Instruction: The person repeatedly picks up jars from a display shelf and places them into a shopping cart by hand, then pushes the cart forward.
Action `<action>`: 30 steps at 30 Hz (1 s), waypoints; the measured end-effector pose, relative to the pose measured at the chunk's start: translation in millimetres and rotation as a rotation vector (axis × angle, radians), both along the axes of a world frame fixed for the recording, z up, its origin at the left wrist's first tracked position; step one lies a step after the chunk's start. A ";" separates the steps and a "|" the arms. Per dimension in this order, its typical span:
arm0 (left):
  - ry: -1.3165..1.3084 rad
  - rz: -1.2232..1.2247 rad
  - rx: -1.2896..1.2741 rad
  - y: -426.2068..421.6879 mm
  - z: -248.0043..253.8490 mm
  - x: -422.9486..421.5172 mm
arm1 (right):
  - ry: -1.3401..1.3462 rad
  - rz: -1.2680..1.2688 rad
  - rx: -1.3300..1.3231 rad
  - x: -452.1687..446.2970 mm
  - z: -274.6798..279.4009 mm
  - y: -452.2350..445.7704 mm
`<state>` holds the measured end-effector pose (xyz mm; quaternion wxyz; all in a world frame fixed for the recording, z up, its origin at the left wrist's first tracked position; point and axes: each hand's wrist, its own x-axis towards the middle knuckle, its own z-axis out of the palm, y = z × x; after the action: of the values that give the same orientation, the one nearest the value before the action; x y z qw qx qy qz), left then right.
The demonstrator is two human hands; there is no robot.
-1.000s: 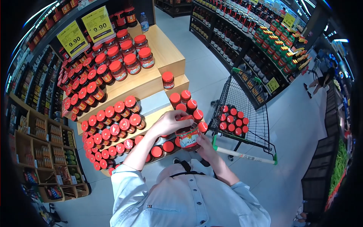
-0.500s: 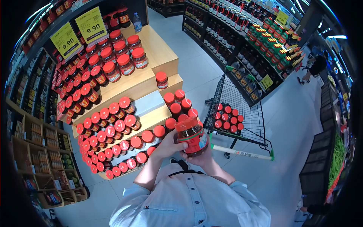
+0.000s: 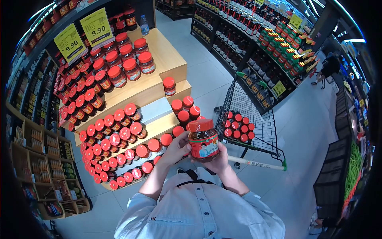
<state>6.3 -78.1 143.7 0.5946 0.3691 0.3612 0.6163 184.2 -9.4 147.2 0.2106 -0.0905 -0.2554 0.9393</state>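
A glass jar of dark sauce with a red lid and a red label (image 3: 204,148) is held upright in front of my chest, between both hands. My left hand (image 3: 178,150) grips its left side. Around its lower right side and base wraps my right hand (image 3: 221,161), thumb along the label. The label's printed portrait faces me. Just beyond the jar, several similar red-lidded jars (image 3: 183,116) stand at the right end of the stepped wooden display (image 3: 169,33).
A shopping cart (image 3: 258,137) with a group of red-lidded jars (image 3: 240,126) stands to the right. Yellow price signs (image 3: 96,27) rise above the display at left. A bottle shelf (image 3: 234,44) lies behind, a produce stand (image 3: 332,187) at far right. Another person (image 3: 331,67) is in the distance.
The jar has been turned in my hands, so the portrait on its label now faces me. My right thumb now shows on the jar's right side.
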 end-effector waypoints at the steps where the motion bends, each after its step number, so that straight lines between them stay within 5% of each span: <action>1: -0.001 -0.007 0.003 1.1 -1.2 0.7 | -0.018 -0.021 0.026 1.6 1.2 0.4; 15: 0.027 0.029 -0.120 11.5 -5.1 20.8 | 0.033 -0.207 0.072 21.1 -27.9 11.2; 21: 0.128 0.043 -0.167 17.9 -23.0 56.0 | -0.357 -0.349 0.560 45.6 -36.1 10.1; 24: 0.135 -0.041 -0.136 19.1 -44.9 66.6 | -0.787 -0.154 1.215 85.0 -29.4 16.8; 30: 0.335 -0.308 -0.104 44.6 -47.9 111.7 | -0.827 -0.245 1.002 137.9 -5.1 44.8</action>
<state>118.0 -33.5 95.8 0.6315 0.4858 0.4254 0.4293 322.0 35.4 142.2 0.2170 -0.3633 -0.7091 0.5640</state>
